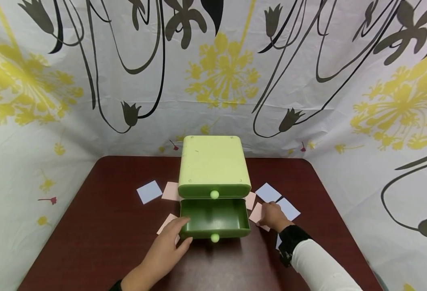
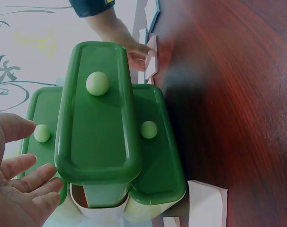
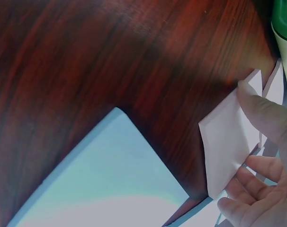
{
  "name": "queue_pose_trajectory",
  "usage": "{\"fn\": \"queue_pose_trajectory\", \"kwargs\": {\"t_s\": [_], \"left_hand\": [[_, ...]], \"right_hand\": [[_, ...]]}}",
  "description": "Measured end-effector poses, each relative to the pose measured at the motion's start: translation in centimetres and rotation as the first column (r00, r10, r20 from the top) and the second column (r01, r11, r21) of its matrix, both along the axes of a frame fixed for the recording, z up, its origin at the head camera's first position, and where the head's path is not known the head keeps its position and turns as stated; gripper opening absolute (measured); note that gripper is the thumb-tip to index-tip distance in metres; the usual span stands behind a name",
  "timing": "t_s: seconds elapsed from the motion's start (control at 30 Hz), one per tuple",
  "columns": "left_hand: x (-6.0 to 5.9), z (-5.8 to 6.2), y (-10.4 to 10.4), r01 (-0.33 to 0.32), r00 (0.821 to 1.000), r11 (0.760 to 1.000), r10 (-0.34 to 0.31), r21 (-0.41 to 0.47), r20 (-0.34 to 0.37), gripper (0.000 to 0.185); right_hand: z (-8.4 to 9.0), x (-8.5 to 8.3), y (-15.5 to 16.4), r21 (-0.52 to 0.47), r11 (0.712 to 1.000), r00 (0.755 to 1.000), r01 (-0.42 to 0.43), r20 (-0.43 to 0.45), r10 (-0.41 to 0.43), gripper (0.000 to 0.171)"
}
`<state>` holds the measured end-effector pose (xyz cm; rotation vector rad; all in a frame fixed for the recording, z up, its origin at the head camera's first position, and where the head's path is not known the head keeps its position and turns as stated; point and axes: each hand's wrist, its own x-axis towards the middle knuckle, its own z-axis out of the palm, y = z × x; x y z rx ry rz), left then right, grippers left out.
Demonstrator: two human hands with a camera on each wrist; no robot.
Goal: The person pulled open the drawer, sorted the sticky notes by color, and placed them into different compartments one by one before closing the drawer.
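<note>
A small drawer cabinet (image 1: 213,161) with a pale yellow-green body stands on the table. Its middle green drawer (image 1: 215,218) is pulled out, and nothing shows inside it. My left hand (image 1: 168,244) is by the drawer's left front corner, fingers spread and holding nothing; the left wrist view shows its palm beside the round knobs (image 2: 97,83). To the right of the cabinet, my right hand (image 1: 273,216) holds a pink sticky note pad (image 3: 228,137) by its edges, thumb on one side and fingers on the other. A blue pad (image 3: 110,175) lies close by.
More pads lie around the cabinet: a blue one (image 1: 149,192) and pink ones (image 1: 171,191) at left, blue ones (image 1: 268,192) at right. The dark red wooden table (image 1: 89,242) is walled by a white patterned cloth (image 1: 213,81).
</note>
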<state>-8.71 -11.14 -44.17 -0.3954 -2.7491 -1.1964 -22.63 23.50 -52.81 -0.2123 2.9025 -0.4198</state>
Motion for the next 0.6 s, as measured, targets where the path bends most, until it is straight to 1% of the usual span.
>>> {"fn": "queue_pose_trajectory", "kwargs": {"t_s": [0.1,0.27,0.43,0.53,0.6], "left_hand": [[0.1,0.0,0.1,-0.002,1.000,1.000,0.002,0.014,0.018,0.045],[0.2,0.1,0.2,-0.016,1.000,1.000,0.016,0.007,0.020,0.045],[0.3,-0.1,0.3,-0.018,1.000,1.000,0.018,0.007,0.015,0.045],[0.5,-0.2,0.3,-0.019,1.000,1.000,0.019,-0.001,0.001,0.045],[0.5,-0.3,0.2,-0.022,1.000,1.000,0.022,-0.006,-0.014,0.044]], "right_hand": [[0.1,-0.1,0.1,0.012,1.000,1.000,0.015,0.018,-0.016,0.045],[0.1,0.1,-0.1,0.022,0.999,0.998,0.047,0.032,-0.048,0.072],[0.1,0.5,-0.3,0.004,0.998,0.998,0.061,0.024,-0.061,0.068],[0.3,0.9,-0.2,-0.054,0.994,0.995,0.092,0.033,-0.090,0.066],[0.6,1.2,-0.1,-0.116,0.986,0.992,0.121,0.045,-0.116,0.057]]}}
